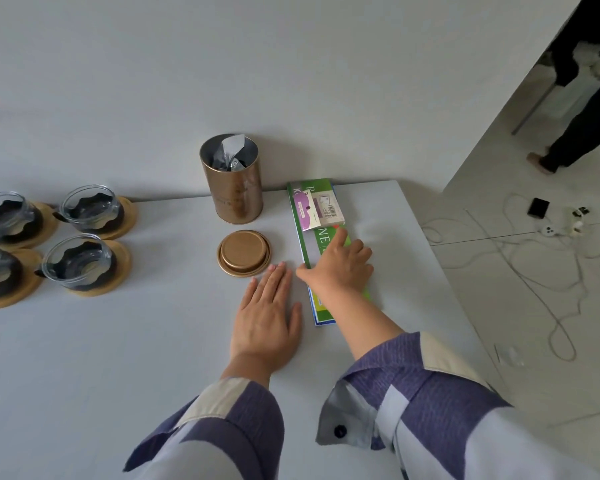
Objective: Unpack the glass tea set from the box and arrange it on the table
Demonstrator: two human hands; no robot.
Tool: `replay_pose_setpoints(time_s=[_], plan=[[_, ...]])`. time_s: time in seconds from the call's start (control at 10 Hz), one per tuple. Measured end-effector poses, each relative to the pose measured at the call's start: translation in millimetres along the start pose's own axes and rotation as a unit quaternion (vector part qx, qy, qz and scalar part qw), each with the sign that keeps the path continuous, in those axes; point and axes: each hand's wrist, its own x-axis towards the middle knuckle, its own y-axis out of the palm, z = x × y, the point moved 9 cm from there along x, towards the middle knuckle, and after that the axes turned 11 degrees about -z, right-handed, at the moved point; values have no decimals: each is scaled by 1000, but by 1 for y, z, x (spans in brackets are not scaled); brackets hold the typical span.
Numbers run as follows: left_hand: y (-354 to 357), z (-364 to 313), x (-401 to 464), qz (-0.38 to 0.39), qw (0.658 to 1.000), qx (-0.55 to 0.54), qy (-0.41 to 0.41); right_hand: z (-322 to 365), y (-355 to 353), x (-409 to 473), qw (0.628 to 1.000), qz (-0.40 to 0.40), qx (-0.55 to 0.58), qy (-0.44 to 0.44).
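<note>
Several glass cups (pixel 90 209) with dark wavy holders stand on round wooden coasters (pixel 127 216) at the left of the white table (pixel 118 358). My left hand (pixel 265 317) lies flat on the table, fingers straight, just below a bronze lid (pixel 244 252). My right hand (pixel 342 268) rests on a flat green and white package (pixel 314 244), its fingers spread over the package. Neither hand holds anything.
An open bronze tin (pixel 232 181) with a foil bag inside stands by the wall. A small carded packet (pixel 321 209) lies on the green package's far end. The table's right edge drops to a floor with cables (pixel 520 258). A person's legs (pixel 582 133) stand far right.
</note>
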Motion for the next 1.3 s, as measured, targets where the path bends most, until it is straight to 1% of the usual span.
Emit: replay_pose_setpoints(time_s=[0.1, 0.3, 0.5, 0.9, 1.0, 1.1, 1.2, 1.3], plan=[[1, 1, 0, 0, 1000, -2, -1, 3, 0, -1, 1000, -3, -3, -7], [3, 1, 1, 4, 1000, -1, -1, 2, 0, -4, 999, -37, 4, -25], [2, 1, -1, 3, 1000, -2, -3, -6, -2, -7, 999, -45, 21, 10], [2, 2, -1, 9, 1000, 0, -6, -5, -2, -6, 998, -59, 28, 4], [2, 2, 0, 11, 1000, -6, -6, -3, -1, -3, 998, -53, 25, -3], [3, 2, -1, 24, 1000, 9, -2, -5, 1, 0, 999, -25, 21, -24], [1, -1, 1, 46, 999, 3, -6, -9, 0, -3, 998, 32, 32, -47], [-1, -4, 4, 77, 997, 8, -2, -20, -12, -17, 996, 33, 43, -72]])
